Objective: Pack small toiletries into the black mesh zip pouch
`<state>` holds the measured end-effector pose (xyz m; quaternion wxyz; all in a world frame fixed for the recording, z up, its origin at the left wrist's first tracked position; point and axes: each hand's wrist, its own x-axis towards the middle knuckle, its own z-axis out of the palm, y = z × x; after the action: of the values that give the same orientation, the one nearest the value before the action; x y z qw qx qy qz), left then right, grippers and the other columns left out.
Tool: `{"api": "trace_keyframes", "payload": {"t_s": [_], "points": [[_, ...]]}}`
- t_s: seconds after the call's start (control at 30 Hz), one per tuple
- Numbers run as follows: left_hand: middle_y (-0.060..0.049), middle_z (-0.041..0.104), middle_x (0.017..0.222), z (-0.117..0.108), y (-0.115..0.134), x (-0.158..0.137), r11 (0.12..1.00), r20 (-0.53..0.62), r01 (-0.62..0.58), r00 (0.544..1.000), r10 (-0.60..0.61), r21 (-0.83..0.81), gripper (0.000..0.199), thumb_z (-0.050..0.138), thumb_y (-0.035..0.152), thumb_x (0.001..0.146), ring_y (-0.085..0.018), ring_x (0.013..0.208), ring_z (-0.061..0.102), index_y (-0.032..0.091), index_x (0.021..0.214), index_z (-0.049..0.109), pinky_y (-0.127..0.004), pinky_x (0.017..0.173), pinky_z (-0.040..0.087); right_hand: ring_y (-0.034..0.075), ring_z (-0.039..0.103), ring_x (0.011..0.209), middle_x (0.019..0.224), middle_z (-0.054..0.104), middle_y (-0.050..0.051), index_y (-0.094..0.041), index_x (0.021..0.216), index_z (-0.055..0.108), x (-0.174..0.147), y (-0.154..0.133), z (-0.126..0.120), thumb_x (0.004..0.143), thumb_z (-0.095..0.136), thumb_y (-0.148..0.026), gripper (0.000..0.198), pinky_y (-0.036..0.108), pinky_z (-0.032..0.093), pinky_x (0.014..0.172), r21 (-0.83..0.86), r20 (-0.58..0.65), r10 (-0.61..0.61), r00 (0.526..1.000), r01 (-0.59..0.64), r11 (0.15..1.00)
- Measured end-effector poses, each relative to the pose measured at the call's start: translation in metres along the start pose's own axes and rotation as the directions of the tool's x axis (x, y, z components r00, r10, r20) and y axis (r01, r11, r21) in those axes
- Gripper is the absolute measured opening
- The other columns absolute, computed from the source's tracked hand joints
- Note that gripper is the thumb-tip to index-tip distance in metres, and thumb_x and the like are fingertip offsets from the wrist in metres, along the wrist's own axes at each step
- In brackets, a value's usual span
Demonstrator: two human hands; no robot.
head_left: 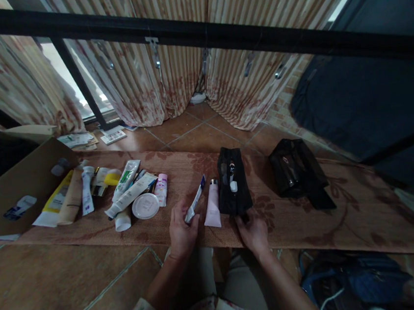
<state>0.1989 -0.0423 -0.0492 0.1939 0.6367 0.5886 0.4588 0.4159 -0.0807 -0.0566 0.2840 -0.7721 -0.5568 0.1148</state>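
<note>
My left hand (pixel 183 230) is closed on the lower end of a slim white-and-blue tube (pixel 197 197), which tilts up and to the right. Just right of it a pale pink squeeze tube (pixel 212 204) with a shiny cap lies on the cloth-covered bench. Beside that tube is a black mesh zip pouch (pixel 235 199), with small items showing through its top. My right hand (pixel 252 229) grips the near end of this pouch, its fingertips partly hidden. Farther right is a second black mesh pouch (pixel 292 168), with something shiny inside.
On the left lie several tubes, among them a white tube (pixel 132 195), with a round clear-lidded tub (pixel 145 206) and a small pink tube (pixel 162 189). A cardboard box (pixel 29 186) stands at the far left. A dark rail (pixel 194 30) crosses beyond the bench (pixel 355 223).
</note>
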Motion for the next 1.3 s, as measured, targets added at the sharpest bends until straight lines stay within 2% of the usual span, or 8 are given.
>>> {"api": "trace_keyframes", "payload": {"t_s": [0.2,0.4,0.53,0.77,1.3], "points": [[-0.014,0.046,0.128,0.0001,0.0011,-0.0012,0.998,-0.02,-0.01,1.0,0.009,-0.067,0.036,0.067,0.023,0.075,-0.017,0.091,0.063,0.016,0.107,0.053,-0.032,0.079,0.057,0.018,0.055,0.068,0.076,0.061,0.005,-0.018,0.084,0.06,-0.0001,-0.0024,-0.0011,0.081,0.049,-0.041,0.026,0.027,0.035,0.061,-0.031,0.0,0.007,1.0,-0.007,1.0],[-0.014,0.047,0.129,-0.0016,0.0003,-0.0014,0.991,-0.004,-0.111,0.994,0.112,0.076,0.018,0.068,0.022,0.073,-0.027,0.12,0.051,0.017,0.088,0.061,-0.041,0.095,0.05,0.018,0.055,0.068,0.077,0.062,0.005,-0.018,0.084,0.06,-0.0006,-0.0041,-0.0022,0.081,0.048,-0.04,0.024,0.027,0.035,0.061,-0.034,-0.002,0.0,1.0,-0.001,0.999],[-0.014,0.047,0.129,-0.0007,-0.0005,-0.0011,0.989,0.024,-0.117,0.993,0.115,0.09,0.015,0.068,0.023,0.073,-0.025,0.112,0.056,0.017,0.084,0.061,-0.04,0.095,0.049,0.018,0.055,0.069,0.08,0.062,0.005,-0.018,0.085,0.06,-0.0009,-0.0045,-0.0028,0.081,0.049,-0.039,0.024,0.027,0.035,0.062,-0.042,-0.005,0.006,1.0,-0.006,0.999],[-0.011,0.06,0.113,0.0017,-0.0015,-0.002,0.995,0.03,-0.085,0.996,0.083,0.059,0.011,0.063,0.022,0.077,-0.023,0.108,0.059,0.018,0.086,0.06,-0.039,0.094,0.049,0.017,0.054,0.067,0.077,0.062,0.004,-0.018,0.084,0.061,-0.0004,-0.0047,-0.003,0.081,0.048,-0.04,0.025,0.026,0.034,0.06,-0.009,0.004,0.009,1.0,-0.009,1.0],[-0.008,0.065,0.102,0.0013,-0.0016,0.0,0.994,0.019,-0.104,0.994,0.104,-0.018,0.007,0.058,0.023,0.082,-0.019,0.099,0.062,0.018,0.08,0.064,-0.035,0.089,0.051,0.018,0.054,0.069,0.075,0.06,0.004,-0.019,0.079,0.058,-0.0006,-0.0062,-0.0042,0.082,0.048,-0.04,0.023,0.027,0.034,0.061,-0.036,-0.007,0.0,1.0,0.0,0.999]]}}
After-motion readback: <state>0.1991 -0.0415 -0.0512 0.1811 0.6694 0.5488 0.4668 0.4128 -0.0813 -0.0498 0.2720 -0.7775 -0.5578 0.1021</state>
